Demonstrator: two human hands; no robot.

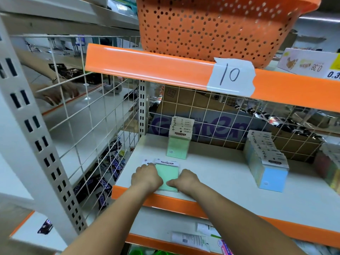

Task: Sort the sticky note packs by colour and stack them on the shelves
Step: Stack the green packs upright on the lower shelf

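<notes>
Two hands flank one green sticky note pack [168,176] lying flat at the front edge of the shelf [217,173], at about 6 o'clock on its board. The left hand [146,176] rests knuckles-up with fingers curled at the pack's left edge, partly over a second pack's header [146,161]; the right hand [185,180] is curled likewise, its thumb pressing the pack's lower right corner. Whether either actually grips the pack I cannot tell.

The upright green stack [179,138] leans on the wire back at 12 o'clock; the blue row [266,159] runs at 3 o'clock. To do this step well, I judge the packs should be squared edge to edge first, headers aligned, then lifted together with thumbs beneath and slid straight back to 12 o'clock, keeping them off the lip and clear of the blue row.
</notes>
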